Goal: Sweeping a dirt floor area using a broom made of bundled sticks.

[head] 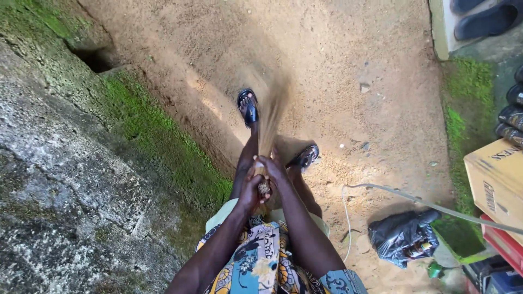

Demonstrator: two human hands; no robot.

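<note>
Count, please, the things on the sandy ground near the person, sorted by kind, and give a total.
Hand brooms: 1, gripped by the left hand and right hand, bristles blurred
Black plastic bags: 1
Cardboard boxes: 1
Pale hoses: 1
Sandals on the person's feet: 2
Total: 6

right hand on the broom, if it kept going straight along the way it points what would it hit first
The right hand points forward and down along the broom. First in that line looks to be the sandy ground just right of the sandalled foot; depth is unclear.
</note>
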